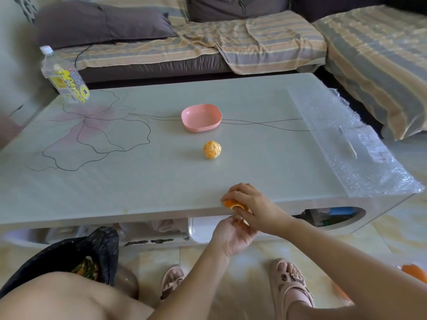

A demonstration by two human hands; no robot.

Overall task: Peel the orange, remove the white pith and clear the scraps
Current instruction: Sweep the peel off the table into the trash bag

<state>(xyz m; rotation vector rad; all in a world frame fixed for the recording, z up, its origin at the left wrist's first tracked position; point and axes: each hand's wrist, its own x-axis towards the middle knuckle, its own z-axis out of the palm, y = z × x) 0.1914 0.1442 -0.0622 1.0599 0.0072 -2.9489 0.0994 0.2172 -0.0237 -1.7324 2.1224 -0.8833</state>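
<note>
The peeled orange [212, 149] sits on the glass table [138, 181], just in front of an empty pink bowl [201, 116]. At the table's near edge my right hand [254, 204] curls over a pile of orange peel scraps [234, 205]. My left hand [232, 236] is cupped palm-up just under that edge, directly below the scraps, with a bit of orange showing at its fingertips. Both hands are well short of the orange itself.
A bin lined with a black bag [69, 250] stands on the floor at lower left with scraps inside. A plastic bottle [65, 77] stands at the table's far left, and bubble wrap [346, 139] covers its right end. More peel [416, 272] lies on the floor at right.
</note>
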